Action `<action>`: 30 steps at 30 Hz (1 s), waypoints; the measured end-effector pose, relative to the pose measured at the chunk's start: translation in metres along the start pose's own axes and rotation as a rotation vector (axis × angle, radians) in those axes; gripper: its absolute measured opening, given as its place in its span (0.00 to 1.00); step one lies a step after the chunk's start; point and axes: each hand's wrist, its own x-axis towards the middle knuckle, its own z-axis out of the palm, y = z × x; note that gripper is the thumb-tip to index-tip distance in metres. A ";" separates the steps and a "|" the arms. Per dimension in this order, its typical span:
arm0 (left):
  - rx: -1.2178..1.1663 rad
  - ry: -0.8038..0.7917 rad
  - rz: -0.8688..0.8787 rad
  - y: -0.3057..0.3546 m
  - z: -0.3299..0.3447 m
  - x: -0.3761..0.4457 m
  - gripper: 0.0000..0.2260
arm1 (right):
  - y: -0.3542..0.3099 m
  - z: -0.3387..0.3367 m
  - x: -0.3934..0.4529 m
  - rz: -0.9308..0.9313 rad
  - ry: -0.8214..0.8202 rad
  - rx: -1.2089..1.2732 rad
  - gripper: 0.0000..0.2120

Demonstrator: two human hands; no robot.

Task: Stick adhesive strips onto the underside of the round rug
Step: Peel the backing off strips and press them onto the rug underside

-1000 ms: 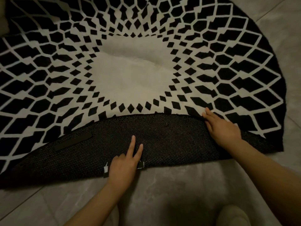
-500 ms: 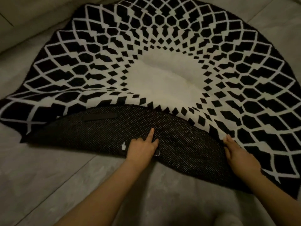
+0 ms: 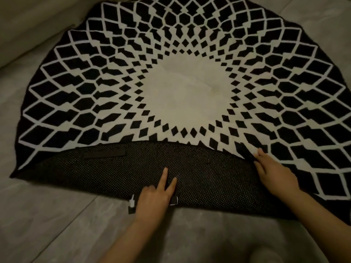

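The round rug [image 3: 186,95] lies on the grey floor [image 3: 47,215], its near edge folded back over the top so the dotted black underside [image 3: 209,173] faces up. My left hand [image 3: 153,202] presses a black adhesive strip [image 3: 173,201] at the near rim, two fingers straight, the others curled. My right hand [image 3: 275,175] pinches the fold on the right. A second strip [image 3: 104,154] sits far left on the backing. There are white marks on the strip by my left hand, too small to read.
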 end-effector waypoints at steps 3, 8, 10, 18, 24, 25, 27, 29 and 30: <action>-0.062 -0.195 -0.050 0.003 -0.018 0.005 0.35 | -0.011 -0.003 0.002 -0.037 0.108 0.150 0.17; -0.197 -0.295 -0.113 0.005 -0.024 0.002 0.33 | -0.048 -0.017 -0.001 -0.072 0.051 0.588 0.09; -0.477 -0.154 -0.194 0.005 -0.028 0.002 0.28 | -0.059 -0.023 -0.004 -0.092 0.027 0.699 0.11; -0.542 -0.003 -0.214 0.016 -0.039 0.012 0.20 | -0.074 -0.011 -0.017 0.140 -0.254 1.082 0.11; -0.249 -0.141 -0.177 0.023 -0.016 0.024 0.22 | -0.067 -0.001 -0.016 0.190 -0.051 1.001 0.09; -0.237 -0.142 -0.189 0.025 -0.016 0.025 0.21 | -0.063 -0.001 -0.016 0.195 -0.037 0.982 0.07; -0.200 -0.146 -0.207 0.029 -0.021 0.029 0.18 | -0.054 -0.001 -0.015 0.193 -0.035 0.911 0.05; -0.143 -0.079 -0.157 0.034 -0.028 0.035 0.19 | -0.047 0.000 -0.013 0.192 -0.025 0.852 0.04; -0.116 -0.052 -0.097 0.037 -0.032 0.038 0.22 | -0.044 0.001 -0.012 0.195 -0.023 0.841 0.04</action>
